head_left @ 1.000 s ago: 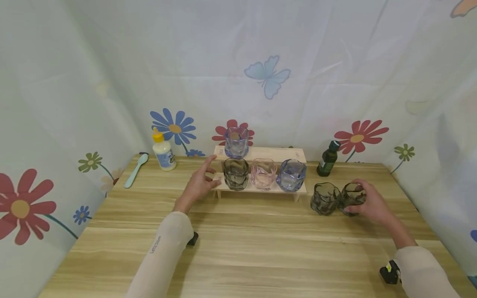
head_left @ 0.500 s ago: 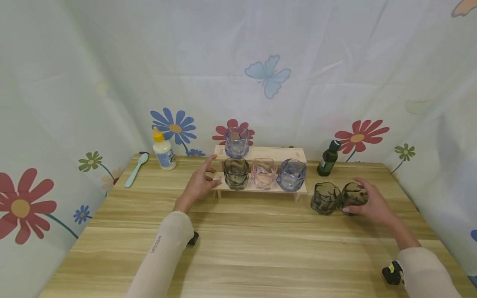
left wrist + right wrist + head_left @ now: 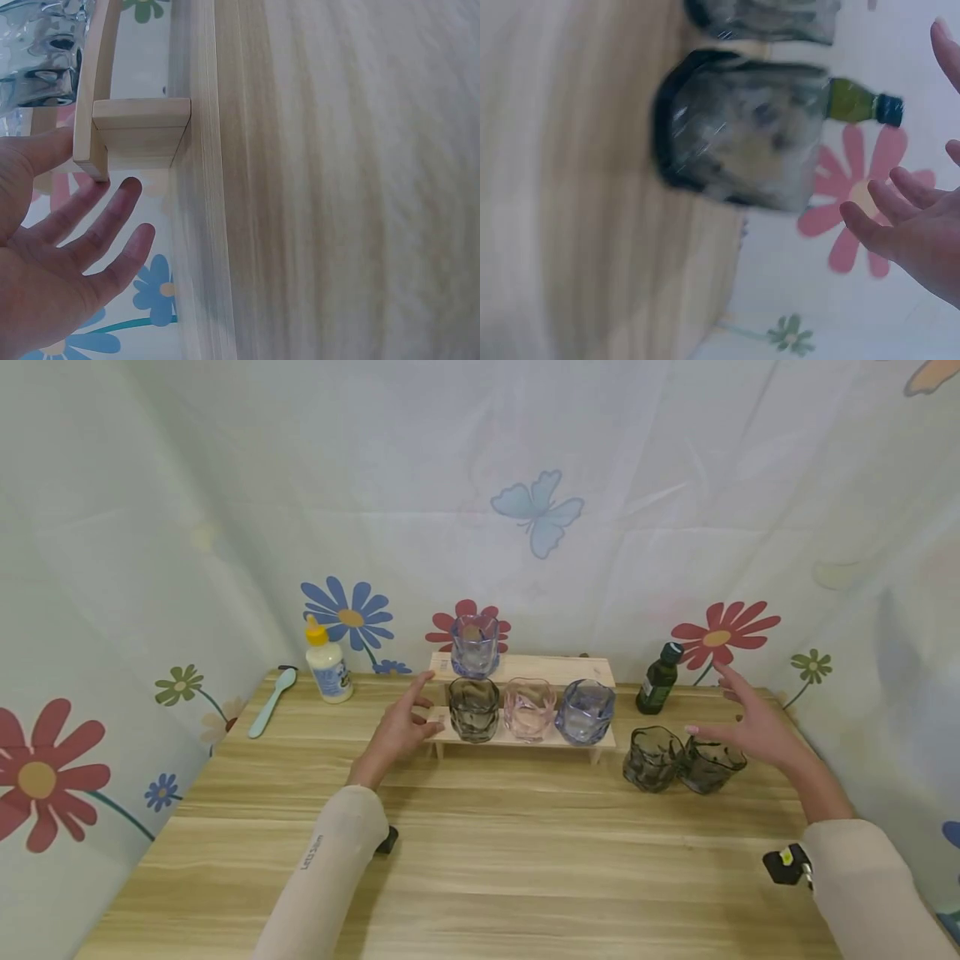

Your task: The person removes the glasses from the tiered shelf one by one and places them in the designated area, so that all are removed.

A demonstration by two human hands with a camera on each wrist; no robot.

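Note:
My left hand (image 3: 399, 732) is at the left end of a two-tier wooden rack (image 3: 551, 670), its thumb against the lower shelf (image 3: 91, 82) and its other fingers loosely extended. On that shelf stand a smoky grey glass (image 3: 474, 710), a pink glass (image 3: 529, 710) and a blue glass (image 3: 586, 712). A bluish-purple glass (image 3: 476, 646) is on the upper tier at left. My right hand (image 3: 765, 737) hovers with spread fingers above and behind a grey glass (image 3: 711, 766), apart from it in the right wrist view. Another grey glass (image 3: 652, 760) stands upright right beside it.
Behind the grey glasses stands a dark green bottle (image 3: 660, 678). A white bottle with a yellow cap (image 3: 328, 668) and a mint-green spoon (image 3: 273, 702) are at the back left of the wooden table (image 3: 525, 860). A flowered curtain (image 3: 360, 468) closes off the back and sides.
My right hand has let go of the right grey glass and lifted up and away from it; the glass stays on the table. My left hand keeps its place at the rack.

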